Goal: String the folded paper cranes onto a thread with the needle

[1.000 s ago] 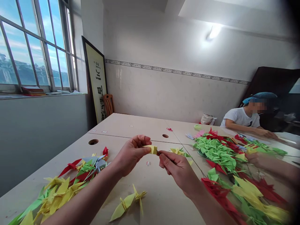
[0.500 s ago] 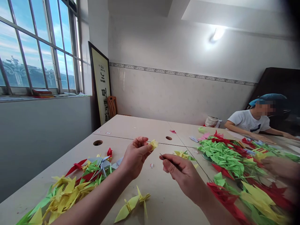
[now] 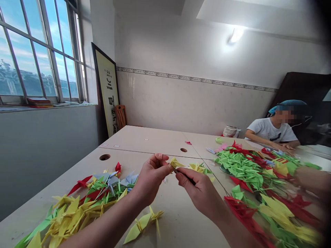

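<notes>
My left hand (image 3: 153,177) is closed in a pinch on a small yellow folded-paper piece (image 3: 176,162), held above the table. My right hand (image 3: 198,186) grips a thin dark pointed tool (image 3: 191,179), mostly covered by the fingers; its exact kind cannot be made out. The tool's tip meets the lower edge of the yellow paper, close to my left fingertips. Below my hands, yellow paper cranes (image 3: 141,225) lie on the table. Left of my left forearm is a heap of folded cranes (image 3: 69,215), mostly yellow, with green, red and blue ones behind.
A big pile of green and red paper cranes (image 3: 238,163) covers the table's right side. Another person's blurred hand (image 3: 310,181) reaches in at far right. Across the table sits a person in a white shirt (image 3: 271,131). The tabletop (image 3: 144,146) has round holes (image 3: 104,157).
My hands have come together: the tool's tip now touches the yellow paper, where before there was a gap. The view has shifted slightly. The person across has drawn their hands closer together.
</notes>
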A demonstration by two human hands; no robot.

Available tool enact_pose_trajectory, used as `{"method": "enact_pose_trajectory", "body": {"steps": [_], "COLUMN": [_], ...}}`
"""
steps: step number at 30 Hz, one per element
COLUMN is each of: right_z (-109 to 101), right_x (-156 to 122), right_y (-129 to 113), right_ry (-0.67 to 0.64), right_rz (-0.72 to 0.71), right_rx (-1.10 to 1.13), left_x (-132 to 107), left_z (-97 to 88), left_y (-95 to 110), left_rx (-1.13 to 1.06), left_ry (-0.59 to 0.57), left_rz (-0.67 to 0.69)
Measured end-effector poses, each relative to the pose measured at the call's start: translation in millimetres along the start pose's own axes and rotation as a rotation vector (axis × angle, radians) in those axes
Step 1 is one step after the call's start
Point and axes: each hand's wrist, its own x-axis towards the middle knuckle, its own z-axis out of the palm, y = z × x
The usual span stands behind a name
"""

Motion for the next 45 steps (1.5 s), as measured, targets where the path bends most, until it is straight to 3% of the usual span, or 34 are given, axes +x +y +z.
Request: {"method": "enact_pose_trajectory", "body": {"steps": [10, 16, 21, 26, 28, 30, 33, 35, 39, 45], "right_z": [2.9, -9.1, -16.1, -5.4, -9.7, -20.6, -38.2, -44.1, -41.5, -42.1], "right_x": [1.1, 1.9, 1.8, 5.8, 12.5, 20.3, 28.7, 30.5, 31.0, 33.3], "right_y": [3.9, 1.9, 2.4, 12.8, 29.3, 52.9, 88.9, 105.3, 118.2, 120.9], "right_ry": [0.007, -0.033, 0.175, 0.218, 0.320, 0.483, 0.604, 0.629, 0.643, 0.610], "right_rz": [0.027, 0.014, 0.079, -0.048, 0.031, 0.220, 0.314, 0.346, 0.366, 0.381], "right_rx": [0.047, 0.093, 0.289, 0.214, 0.180, 0.158, 0.108, 0.096, 0.103, 0.160], "left_x": [1.4, 5.6, 7.6, 5.2, 6.5, 8.4, 8.2, 4.9, -2.2, 0.1], "left_z": [-1.6, -1.5, -6.5, -4.7, -7.3, -13.8, -26.7, -33.8, -43.3, -55.6], "left_y": [-8.9, -0.9, -3.2, -22.4, -24.1, -20.7, -12.8, -11.0, -20.9, -37.2], "left_rx": [0.209, 0.080, 0.076, 0.222, 0.342, 0.608, 1.092, 1.291, 1.490, 1.616], "left_ry": [-0.023, 0.058, 0.035, -0.079, -0.109, -0.185, -0.395, -0.523, -0.649, -0.678], "left_rz": [0.091, 0.138, 0.072, 0.056, 0.055, 0.064, 0.053, 0.018, -0.112, -0.136]}}
